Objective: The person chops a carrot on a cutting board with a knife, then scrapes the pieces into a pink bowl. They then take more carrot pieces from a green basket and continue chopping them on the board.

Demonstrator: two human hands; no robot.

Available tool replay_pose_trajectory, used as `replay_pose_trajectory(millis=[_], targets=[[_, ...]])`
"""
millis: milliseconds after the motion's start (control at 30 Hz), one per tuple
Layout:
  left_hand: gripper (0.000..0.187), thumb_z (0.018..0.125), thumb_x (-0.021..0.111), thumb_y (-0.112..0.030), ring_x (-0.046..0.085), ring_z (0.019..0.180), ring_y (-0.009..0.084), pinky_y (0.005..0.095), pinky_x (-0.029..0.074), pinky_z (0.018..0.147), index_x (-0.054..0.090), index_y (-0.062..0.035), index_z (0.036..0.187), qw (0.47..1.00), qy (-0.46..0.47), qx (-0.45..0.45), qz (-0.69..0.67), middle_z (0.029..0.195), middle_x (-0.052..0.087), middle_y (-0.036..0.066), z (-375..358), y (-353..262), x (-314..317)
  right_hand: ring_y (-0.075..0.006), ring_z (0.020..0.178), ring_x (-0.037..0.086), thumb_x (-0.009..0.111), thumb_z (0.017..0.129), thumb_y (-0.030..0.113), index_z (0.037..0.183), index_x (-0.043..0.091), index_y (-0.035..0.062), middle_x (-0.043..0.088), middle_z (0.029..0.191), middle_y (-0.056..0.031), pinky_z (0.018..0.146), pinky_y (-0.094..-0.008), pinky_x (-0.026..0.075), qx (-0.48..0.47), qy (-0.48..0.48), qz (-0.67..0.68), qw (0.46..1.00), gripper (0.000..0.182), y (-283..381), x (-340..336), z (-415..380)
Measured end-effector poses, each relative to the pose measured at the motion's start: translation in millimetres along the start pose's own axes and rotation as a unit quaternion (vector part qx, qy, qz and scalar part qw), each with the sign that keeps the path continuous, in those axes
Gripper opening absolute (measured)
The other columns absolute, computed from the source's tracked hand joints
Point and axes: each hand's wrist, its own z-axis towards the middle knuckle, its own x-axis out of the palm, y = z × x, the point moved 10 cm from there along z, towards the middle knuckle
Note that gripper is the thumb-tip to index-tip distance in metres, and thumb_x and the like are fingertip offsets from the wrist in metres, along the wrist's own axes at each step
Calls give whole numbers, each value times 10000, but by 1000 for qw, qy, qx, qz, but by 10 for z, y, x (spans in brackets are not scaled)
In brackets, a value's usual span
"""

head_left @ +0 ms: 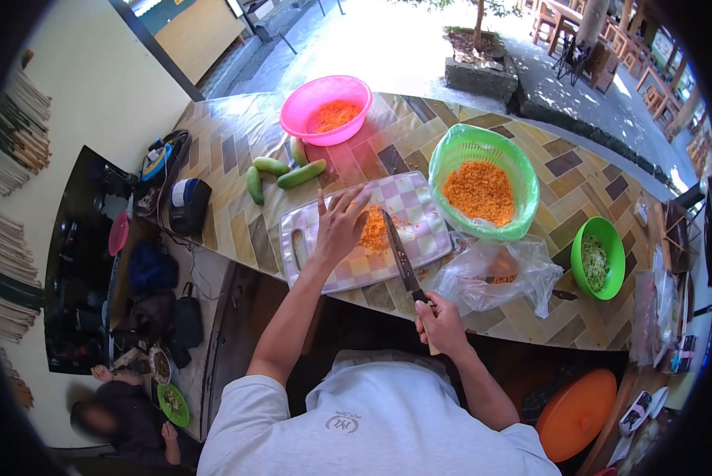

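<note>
Right hand (441, 321) clamps knife (400, 254) handle; left hand (341, 226), fingers spread, corrals loose, crumbly chopped carrot (374, 230) just beside its fingertips.

The person wears a light grey short-sleeved T-shirt (372, 428), seen at 6 o'clock. A small dark circular emblem (342, 423) marks its centre. Both forearms are bare below the sleeves, without watch or gloves.

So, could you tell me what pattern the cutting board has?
A pink-and-white checked pattern on the cutting board, seen in the head view.
</note>
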Motion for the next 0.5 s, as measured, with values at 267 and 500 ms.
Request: replay_pose_trajectory(millis=[267, 500], targets=[[440, 782, 746, -61, 661, 991, 234, 475, 381, 1121, 668, -120, 1211, 992, -44, -13, -115, 1113, 689, 72, 50, 105, 133, -72, 446, 514, 554, 998, 221, 1178, 572, -49, 561, 608, -22, 415, -245, 423, 0, 4, 26, 1000, 325, -40, 62, 29], [266, 805, 747, -158, 630, 1056, 258, 392, 477, 915, 729, -125, 1068, 922, -13, -354, -159, 1076, 693, 62, -454, 991, -266, -70, 452, 508, 551, 1004, 214, 1173, 559, -43, 557, 618, -18, 423, -238, 420, -2, 10, 11, 1000, 308, -26, -3, -6]])
